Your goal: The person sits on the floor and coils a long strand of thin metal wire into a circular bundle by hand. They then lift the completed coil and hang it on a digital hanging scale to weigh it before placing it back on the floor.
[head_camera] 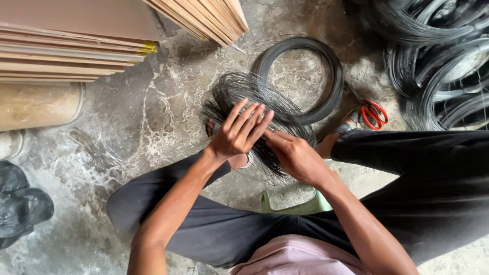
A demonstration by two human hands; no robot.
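The person sat low on a small green stool with knees wide apart, bent over the stone floor. Both hands were on a loose bundle of thin black wire that lay on the floor between the feet. The left hand lay flat on the near side of the bundle with its fingers spread out straight, pressing down and not closed around anything. The right hand was just beside it, touching it, with its fingers curled around some of the wire strands.

Just past the bundle, a neat round coil of black wire lay on the floor. To its right were scissors with red handles. More big wire coils were piled at the far right. Flat wooden boards were stacked at the far left, and a black bag sat near left.
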